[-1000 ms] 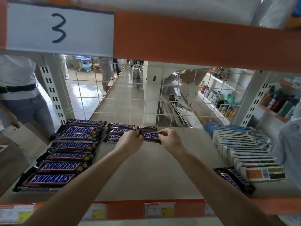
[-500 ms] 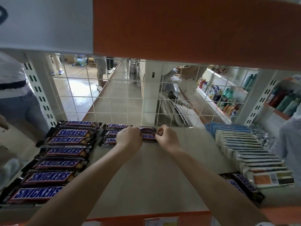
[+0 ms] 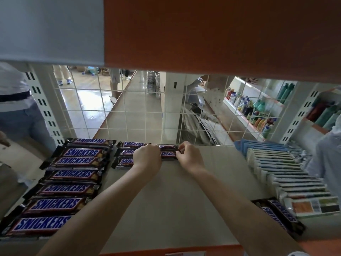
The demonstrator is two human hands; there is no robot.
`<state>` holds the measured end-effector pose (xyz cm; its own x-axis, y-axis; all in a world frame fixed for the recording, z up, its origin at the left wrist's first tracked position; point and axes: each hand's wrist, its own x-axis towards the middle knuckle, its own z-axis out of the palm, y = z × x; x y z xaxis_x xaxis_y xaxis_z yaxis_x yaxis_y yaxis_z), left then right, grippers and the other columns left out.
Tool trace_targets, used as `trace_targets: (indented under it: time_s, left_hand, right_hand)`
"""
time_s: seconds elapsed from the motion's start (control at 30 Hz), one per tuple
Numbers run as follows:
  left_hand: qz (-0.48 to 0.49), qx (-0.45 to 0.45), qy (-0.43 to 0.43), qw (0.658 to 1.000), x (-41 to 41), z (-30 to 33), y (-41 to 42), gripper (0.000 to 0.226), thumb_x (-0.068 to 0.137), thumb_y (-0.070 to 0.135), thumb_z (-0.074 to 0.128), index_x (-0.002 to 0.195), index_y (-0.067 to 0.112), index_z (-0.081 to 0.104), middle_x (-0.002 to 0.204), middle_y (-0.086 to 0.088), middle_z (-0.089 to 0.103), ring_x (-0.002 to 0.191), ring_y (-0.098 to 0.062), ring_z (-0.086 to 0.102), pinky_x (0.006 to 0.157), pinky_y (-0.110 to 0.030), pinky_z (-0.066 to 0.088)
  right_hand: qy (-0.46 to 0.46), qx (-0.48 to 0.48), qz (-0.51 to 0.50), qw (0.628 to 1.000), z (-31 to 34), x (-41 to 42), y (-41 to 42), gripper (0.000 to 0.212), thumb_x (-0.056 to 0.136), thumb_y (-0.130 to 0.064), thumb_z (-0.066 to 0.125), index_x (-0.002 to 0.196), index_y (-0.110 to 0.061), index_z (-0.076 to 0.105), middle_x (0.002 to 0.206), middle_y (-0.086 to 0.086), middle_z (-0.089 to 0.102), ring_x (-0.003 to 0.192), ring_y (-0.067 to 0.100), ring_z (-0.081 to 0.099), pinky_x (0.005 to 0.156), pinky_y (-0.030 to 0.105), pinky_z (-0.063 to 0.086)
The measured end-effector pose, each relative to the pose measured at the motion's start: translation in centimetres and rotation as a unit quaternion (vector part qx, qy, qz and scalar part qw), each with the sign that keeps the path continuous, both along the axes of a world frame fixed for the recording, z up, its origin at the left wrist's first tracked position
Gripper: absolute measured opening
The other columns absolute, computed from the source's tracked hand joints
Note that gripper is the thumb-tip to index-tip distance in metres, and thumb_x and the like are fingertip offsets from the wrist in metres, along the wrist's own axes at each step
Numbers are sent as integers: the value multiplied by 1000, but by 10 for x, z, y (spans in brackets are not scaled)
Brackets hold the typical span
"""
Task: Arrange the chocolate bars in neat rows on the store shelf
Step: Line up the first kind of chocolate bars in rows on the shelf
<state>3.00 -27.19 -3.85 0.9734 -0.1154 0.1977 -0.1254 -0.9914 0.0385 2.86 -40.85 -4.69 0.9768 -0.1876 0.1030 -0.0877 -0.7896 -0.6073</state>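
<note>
A full row of Snickers bars (image 3: 72, 174) runs from the front to the back of the beige shelf (image 3: 166, 200) on the left. Beside it a second, short row of three bars (image 3: 125, 154) lies at the back by the wire grid. Both my hands hold one Snickers bar (image 3: 168, 153) at the back of the shelf: my left hand (image 3: 147, 159) grips its left part and my right hand (image 3: 190, 157) pinches its right end. Another bar (image 3: 167, 146) lies just behind it. Two loose bars (image 3: 280, 218) lie at the front right.
A row of flat white and blue packets (image 3: 287, 174) fills the right side of the shelf. A wire grid (image 3: 140, 111) closes the back. The orange beam (image 3: 221, 34) of the shelf above hangs low overhead. People stand at the left (image 3: 16, 108) and right (image 3: 328, 156).
My view dropped lower under the upper beam. Both hands carried the bar a little farther back toward the wire grid, next to the short second row.
</note>
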Motion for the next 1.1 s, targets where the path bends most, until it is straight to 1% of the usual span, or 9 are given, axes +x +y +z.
trace_targets:
  time_s: [0.1,0.2,0.27,0.37,0.57,0.63,0.77,0.93,1.1]
  left_hand:
    - [-11,1,-17,1000,-3,3,1,21,91,19,46,100,13,65,102,-6,67,95,-25,64,63,-29,38]
    - [-29,-28,-50,998,-7,9,2,23,93,20,41,103,11,60,108,-6,61,99,-27,60,67,-29,38]
    - [-49,-51,-55,996,-11,11,2,27,94,25,40,109,9,56,114,-8,55,107,-27,54,77,-32,40]
    - [-89,-69,-40,993,-17,9,-2,34,94,32,39,116,9,52,122,-9,51,117,-26,45,95,-35,35]
    - [-116,-102,-10,988,-37,0,-16,41,94,40,39,121,11,50,132,-6,49,128,-23,39,107,-34,27]
    - [-123,-110,-3,986,-46,0,-19,41,94,40,39,121,10,50,134,-6,48,130,-22,36,109,-33,25]
    - [-138,-110,7,984,-66,1,-23,46,95,38,37,131,10,44,141,-6,42,134,-21,32,113,-34,22]
    - [-144,-113,7,983,-89,5,-32,46,95,38,37,129,9,45,138,-7,45,131,-22,35,111,-34,23]
    - [-157,-101,9,982,-110,9,-46,46,96,38,37,130,8,44,140,-7,43,134,-22,33,113,-33,19]
  right_hand:
    - [-5,-18,-3,1000,1,-2,0,22,90,-22,55,106,-8,58,109,13,61,102,29,58,85,33,46]
    - [-25,-60,-19,998,2,-7,-1,27,91,-25,52,113,-9,56,116,12,54,108,30,53,89,35,42]
    - [-40,-96,-21,994,3,-12,-3,33,92,-26,50,120,-9,53,122,11,52,114,29,50,92,36,40]
    - [-52,-132,-6,990,5,-23,-5,39,94,-27,46,128,-8,49,129,10,51,122,26,46,99,35,34]
    - [-39,-179,32,983,7,-53,-11,47,96,-30,40,137,-7,39,144,10,42,134,22,36,111,35,26]
    - [-36,-186,33,981,7,-62,-13,48,96,-31,40,137,-6,39,144,11,41,135,21,35,112,35,24]
    - [-25,-179,29,983,9,-84,-19,47,96,-30,41,135,-5,41,143,11,42,135,22,34,113,35,24]
    - [-23,-184,22,982,11,-107,-28,48,95,-31,42,136,-6,40,143,11,42,135,22,34,112,35,24]
    - [-19,-178,12,984,17,-131,-38,47,95,-32,43,135,-6,41,142,11,43,133,23,36,112,35,24]
